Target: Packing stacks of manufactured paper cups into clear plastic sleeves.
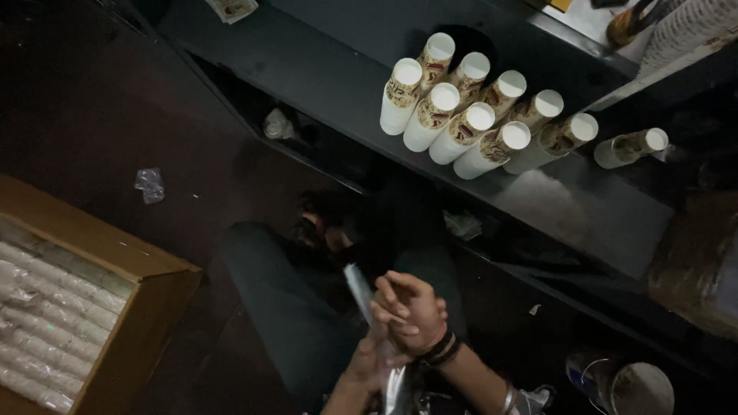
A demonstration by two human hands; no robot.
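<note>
- Dim storeroom floor, pretty much black all over, seen from above with the dark shelf unit (346, 84) running across the upper part as the landmark.
- Cardboard box (146, 284) is parked well left of and below the shelf unit, packed with sleeves of stacked cups (54, 315) wrapped in plastic.
- Paper cup stacks (477, 115) are laid in rows right on top of the shelf unit, white rims facing the camera.
- Clear plastic sleeve (360, 288) is held below the shelf unit, over the dark-trousered knees.
- Right hand (411, 311), dark bands at the wrist, is clenched around the sleeve's upper part.
- Left hand (361, 373) is wrapped on it lower down, fingers closed.
- Crumpled plastic scrap (149, 184) is lying on the floor left of the shelf unit.
</note>
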